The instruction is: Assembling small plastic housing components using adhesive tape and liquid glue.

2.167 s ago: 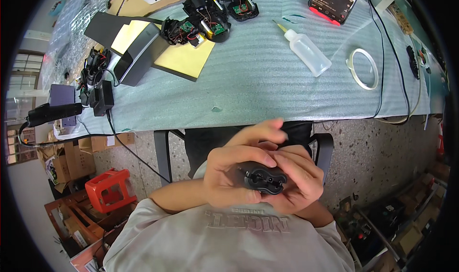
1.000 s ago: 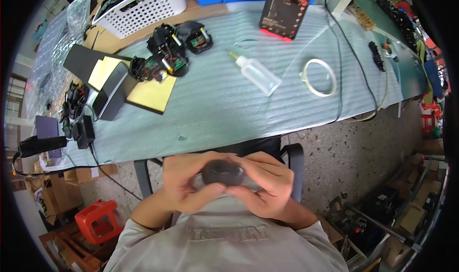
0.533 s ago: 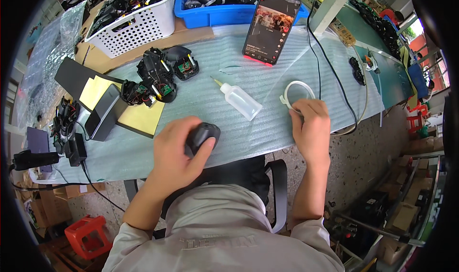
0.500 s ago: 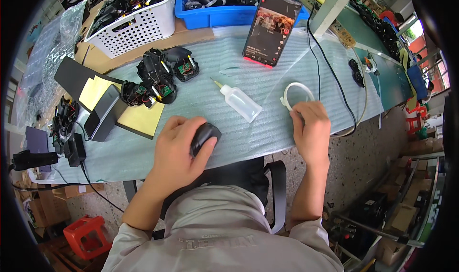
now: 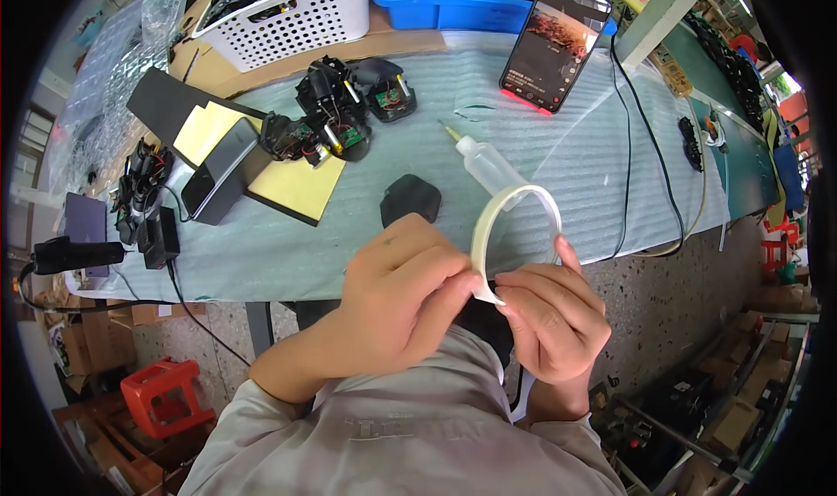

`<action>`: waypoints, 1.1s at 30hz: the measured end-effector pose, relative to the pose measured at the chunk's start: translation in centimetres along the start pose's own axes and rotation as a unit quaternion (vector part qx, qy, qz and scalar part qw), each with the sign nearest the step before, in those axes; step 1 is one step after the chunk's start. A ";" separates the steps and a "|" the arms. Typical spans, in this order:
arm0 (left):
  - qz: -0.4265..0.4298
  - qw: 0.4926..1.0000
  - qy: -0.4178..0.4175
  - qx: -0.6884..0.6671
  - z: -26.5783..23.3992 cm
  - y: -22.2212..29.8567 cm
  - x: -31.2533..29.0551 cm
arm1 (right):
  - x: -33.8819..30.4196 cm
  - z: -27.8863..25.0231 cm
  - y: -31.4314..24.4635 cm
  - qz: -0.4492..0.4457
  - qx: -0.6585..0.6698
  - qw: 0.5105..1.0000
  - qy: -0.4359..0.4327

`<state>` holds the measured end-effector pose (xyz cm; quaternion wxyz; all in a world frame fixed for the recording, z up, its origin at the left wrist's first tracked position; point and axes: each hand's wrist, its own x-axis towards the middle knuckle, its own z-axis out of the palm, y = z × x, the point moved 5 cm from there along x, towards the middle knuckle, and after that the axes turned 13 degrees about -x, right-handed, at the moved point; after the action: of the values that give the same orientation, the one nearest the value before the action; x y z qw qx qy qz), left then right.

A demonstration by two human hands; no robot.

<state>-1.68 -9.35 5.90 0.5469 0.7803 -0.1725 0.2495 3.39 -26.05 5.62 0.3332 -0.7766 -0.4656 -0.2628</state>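
A roll of white tape [image 5: 481,234], narrow and ring-shaped, stands on edge between my hands above the table's front edge. My right hand [image 5: 554,322] holds the ring at its lower right, fingers closed around it. At its lower left, the fingertips of my left hand [image 5: 405,300] pinch the tape by what looks like a loose end. A dark, flat-sided plastic piece [image 5: 410,201] lies on the table just beyond my left hand. Behind the ring lies a clear squeeze bottle [image 5: 490,166] with a thin needle tip, partly hidden by the tape.
Opened black devices with circuit boards [image 5: 336,117] lie further back, near yellow sheets [image 5: 301,186] and a grey box-like stand [image 5: 222,182]. A phone [image 5: 558,43] leans at the back, before a blue bin [image 5: 453,10] and a white basket [image 5: 288,25]. Cables [image 5: 649,156] run down the right side.
My left hand has put the dark plastic piece down on the table and moved to the tape. My right hand has lifted the tape roll and brought it in front of me.
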 end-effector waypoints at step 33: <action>-0.169 0.964 -0.083 0.188 -0.9 -4.5 -0.9 | -3.8 -1.5 -0.3 0.234 0.139 0.962 0.036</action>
<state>-0.17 -6.91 2.15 0.4084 0.9049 -0.0325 0.1158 1.31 -29.22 3.92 0.5062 -0.8001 -0.2906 -0.1380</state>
